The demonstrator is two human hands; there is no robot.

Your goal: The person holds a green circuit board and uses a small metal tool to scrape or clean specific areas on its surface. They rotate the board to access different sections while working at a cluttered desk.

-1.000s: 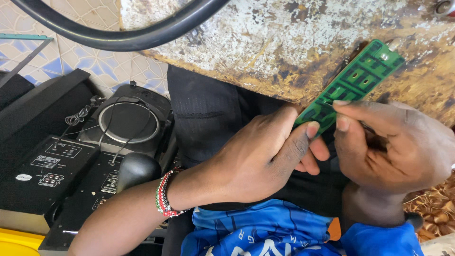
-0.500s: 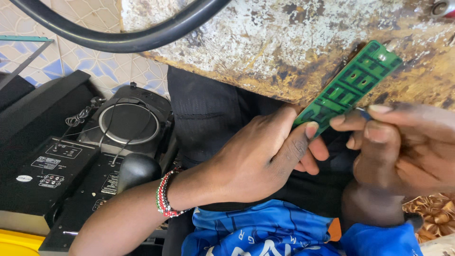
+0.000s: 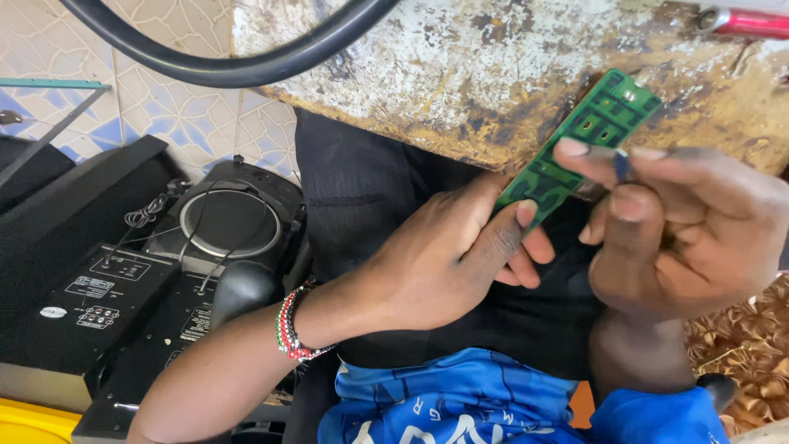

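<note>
A narrow green circuit board [image 3: 593, 130] slants up to the right in front of the worn table edge. My left hand [image 3: 444, 259] grips its lower end between thumb and fingers; a beaded bracelet [image 3: 289, 333] is on that wrist. My right hand [image 3: 686, 234] is just right of the board, fingertips touching its middle. Thumb and forefinger pinch a small dark blue piece [image 3: 622, 163]; I cannot make out what it is.
A worn, paint-flaked table [image 3: 493, 74] spans the top, with a thick black cable [image 3: 230, 70] looping over it and a red tool [image 3: 749, 20] at its top right. Black audio boxes [image 3: 107, 288] and a round speaker [image 3: 230, 222] sit on the tiled floor at left.
My right hand has slid from gripping the board's lower part to its right side and now pinches the small piece at its fingertips. The left hand and board stay put.
</note>
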